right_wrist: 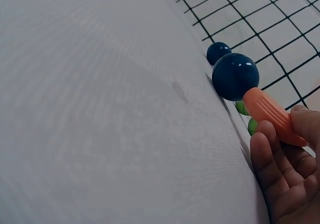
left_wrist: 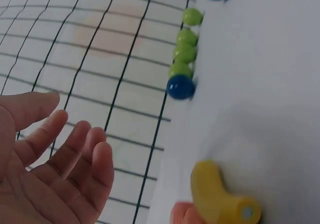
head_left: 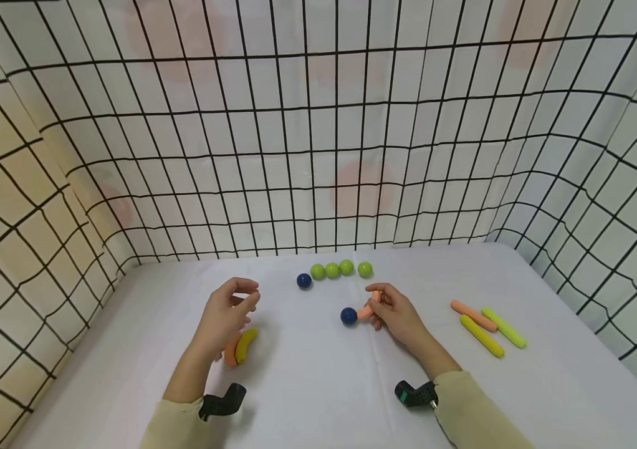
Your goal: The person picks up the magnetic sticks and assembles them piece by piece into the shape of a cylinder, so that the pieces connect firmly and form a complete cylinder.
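In the head view my right hand (head_left: 399, 318) pinches an orange curved rod (right_wrist: 267, 111) between thumb and fingers. A shiny dark blue ball (right_wrist: 236, 77) sits against the rod's free end, low over the white table. The rod's other end is partly covered by the fingers. My left hand (head_left: 225, 318) hovers with loosely bent fingers and nothing in them. Just beside and below it lie a yellow curved rod (head_left: 246, 345) and another orange curved rod (head_left: 231, 350), side by side. A small silvery disc shows in the end of the yellow one in the left wrist view.
Several green balls (head_left: 332, 270) line the back of the table, with a second blue ball (head_left: 304, 280) at their left. To the right lie straight sticks: orange (head_left: 472, 315), yellow (head_left: 482, 335) and lime (head_left: 503, 327). Black grid netting (head_left: 307, 156) encloses the back and sides.
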Tool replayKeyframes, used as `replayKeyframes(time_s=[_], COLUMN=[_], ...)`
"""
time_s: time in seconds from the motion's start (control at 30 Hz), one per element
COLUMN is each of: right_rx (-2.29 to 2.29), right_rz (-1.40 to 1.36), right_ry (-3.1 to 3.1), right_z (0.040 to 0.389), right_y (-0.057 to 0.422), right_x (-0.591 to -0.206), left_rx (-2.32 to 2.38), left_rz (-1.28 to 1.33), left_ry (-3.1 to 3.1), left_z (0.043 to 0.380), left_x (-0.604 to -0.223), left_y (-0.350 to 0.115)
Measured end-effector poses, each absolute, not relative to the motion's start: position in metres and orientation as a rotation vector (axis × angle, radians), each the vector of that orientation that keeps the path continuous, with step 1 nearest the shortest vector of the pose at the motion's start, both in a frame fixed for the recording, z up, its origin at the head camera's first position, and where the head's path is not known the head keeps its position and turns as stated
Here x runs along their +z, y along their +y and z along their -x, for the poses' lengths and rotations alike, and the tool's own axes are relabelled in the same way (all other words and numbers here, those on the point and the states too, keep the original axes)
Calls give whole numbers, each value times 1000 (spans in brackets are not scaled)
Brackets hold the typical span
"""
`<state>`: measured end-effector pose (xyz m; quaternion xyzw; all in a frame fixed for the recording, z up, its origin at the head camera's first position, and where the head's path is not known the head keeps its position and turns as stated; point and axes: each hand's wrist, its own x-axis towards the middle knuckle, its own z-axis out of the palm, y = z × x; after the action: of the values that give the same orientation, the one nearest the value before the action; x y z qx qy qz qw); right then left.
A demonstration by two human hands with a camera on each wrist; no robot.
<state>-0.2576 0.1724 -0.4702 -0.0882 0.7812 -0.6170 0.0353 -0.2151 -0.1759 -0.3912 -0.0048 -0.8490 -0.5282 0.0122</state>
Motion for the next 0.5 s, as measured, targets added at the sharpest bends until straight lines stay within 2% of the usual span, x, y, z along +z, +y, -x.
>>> replayKeyframes(time_s=[0.5], right_rx=[-1879], right_rz=[304], right_ry=[2421], right_z=[261], right_y=[175], right_x=[-474], left_rx=[-1369], left_rz=[-57], left_ry=[-2844], left_z=[220], left_x=[-393], left_y=[-229])
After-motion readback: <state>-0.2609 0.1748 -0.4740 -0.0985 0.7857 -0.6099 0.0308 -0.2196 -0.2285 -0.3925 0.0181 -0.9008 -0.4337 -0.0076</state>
